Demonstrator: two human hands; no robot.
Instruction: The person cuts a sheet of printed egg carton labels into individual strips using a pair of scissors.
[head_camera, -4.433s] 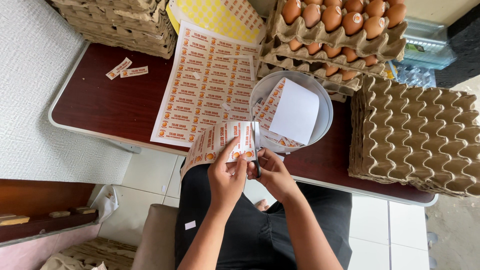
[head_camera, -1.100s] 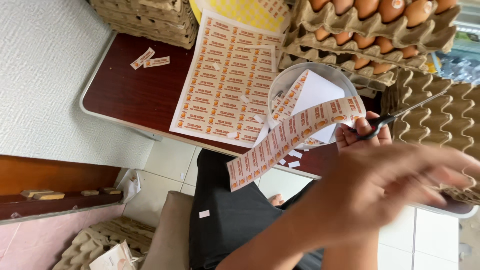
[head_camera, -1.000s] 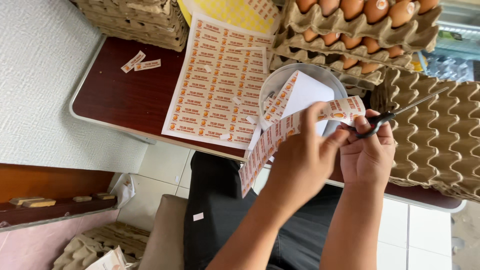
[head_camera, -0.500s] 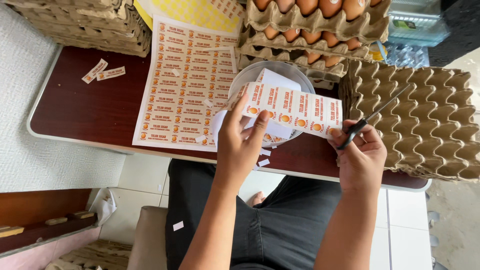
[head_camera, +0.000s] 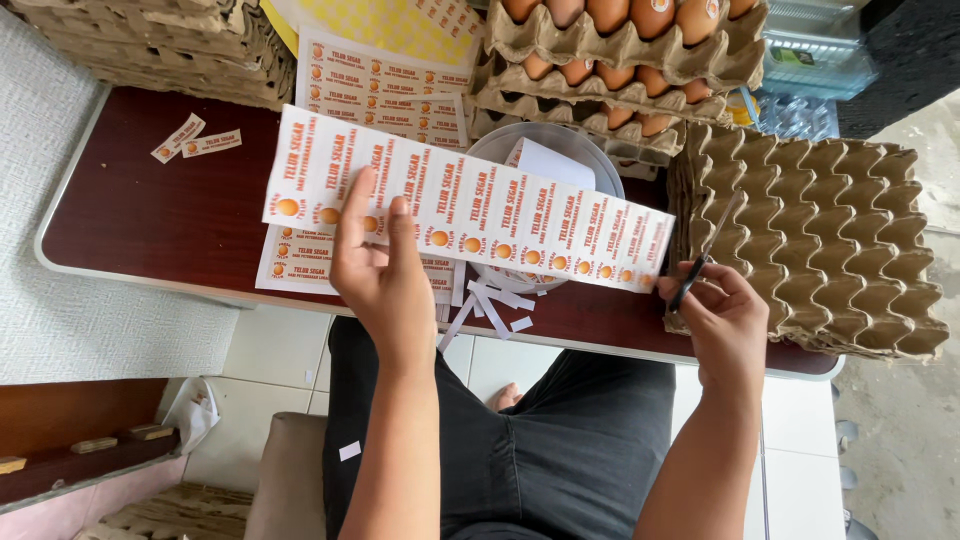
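label strip now stretched flat between both hands

since half a second ago the strip of labels (head_camera: 470, 215) has come lower and spread wider, left end now over the table, right end at the scissors. the left hand (head_camera: 385, 275) has slid toward the strip's left part.

left hand: at 9 o'clock of the strip's middle, fingers up behind the paper, thumb in front, pinching the strip. clenched on it.

right hand (head_camera: 725, 315): at 4 o'clock of the strip, wrapped round the scissors (head_camera: 705, 260), blades pointing to 1 o'clock over the empty egg trays (head_camera: 830, 240). blade tips just beside the strip's right end; cannot tell if they touch the paper.

strip: white with orange print, held in the air above the dark red table (head_camera: 150, 220), tilted down to the right, covering most of the white bowl (head_camera: 590, 160).

around: a sheet of uncut labels (head_camera: 385, 95) lies on the table at 12 o'clock of the left hand. paper scraps (head_camera: 495, 305) at the table edge below the bowl. two cut labels (head_camera: 195, 140) at 10 o'clock. trays of brown eggs (head_camera: 620, 50) stacked at 12 o'clock. person seated, dark trousers (head_camera: 540, 450).
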